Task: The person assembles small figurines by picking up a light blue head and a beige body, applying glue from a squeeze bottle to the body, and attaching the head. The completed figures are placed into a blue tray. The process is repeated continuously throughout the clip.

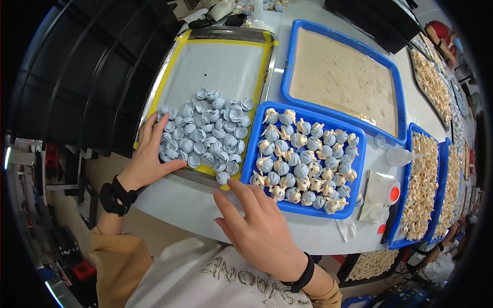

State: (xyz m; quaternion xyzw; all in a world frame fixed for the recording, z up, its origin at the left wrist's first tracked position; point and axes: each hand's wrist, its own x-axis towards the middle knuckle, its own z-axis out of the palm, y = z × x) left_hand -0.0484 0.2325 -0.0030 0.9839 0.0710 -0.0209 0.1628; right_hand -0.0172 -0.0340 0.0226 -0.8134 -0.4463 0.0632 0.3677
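Observation:
Pale blue hollow cup-shaped pieces (205,128), like small doll hair shells, lie heaped on a tray (221,61) with a white sheet and yellow-taped edges. My left hand (146,160) rests at the heap's left side, thumb and fingers spread around its near corner. Just past the tray's near edge, my right hand (257,220) hovers with fingers apart and nothing visible in it. Closest to its fingertips is a single blue shell (223,178) on the tray's rim. Right of it stands a blue bin (359,154) of small doll heads (303,156) with blue hair and cream parts.
A blue tray (339,72) with a beige, stained bottom sits behind the bin. To the right are a white squeeze bottle (400,157), a jar with a red label (393,193) and blue bins of cream parts (418,190). Black racking (87,66) borders the left. Other people work far right.

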